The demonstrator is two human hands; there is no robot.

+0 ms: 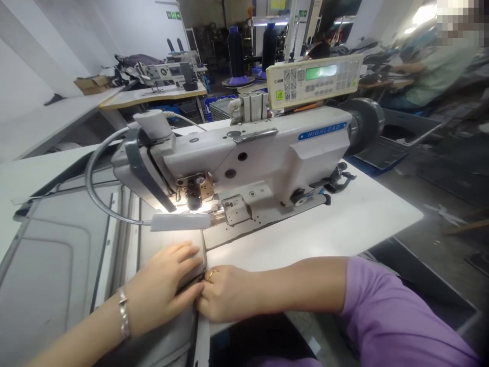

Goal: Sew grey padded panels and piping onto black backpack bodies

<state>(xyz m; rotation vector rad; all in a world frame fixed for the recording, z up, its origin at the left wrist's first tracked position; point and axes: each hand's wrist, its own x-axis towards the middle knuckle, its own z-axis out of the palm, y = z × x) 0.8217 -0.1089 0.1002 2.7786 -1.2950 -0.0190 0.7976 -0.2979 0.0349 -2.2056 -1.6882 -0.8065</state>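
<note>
A large grey panel (pixel 46 255) with raised seams lies across the left of the table and runs under the head of a sewing machine (pixel 229 158). On top of the panel, near its right edge, my left hand (pixel 170 280) rests with its fingers spread and palm down. Against that same edge, my right hand (pixel 225 293) has its fingers curled and pinched on the panel's border; the fingertips are partly hidden. The two hands nearly touch. Above them the needle area is lit by a white work lamp (pixel 179 221) on a bent metal neck.
A control box (pixel 315 81) with a green display sits over the machine. Dark thread cones (pixel 236 53) stand behind it. A second sewing machine (pixel 164 74) is on a table at the back left. A co-worker's arm (pixel 412 66) shows at the right, beside grey bins (pixel 397 142).
</note>
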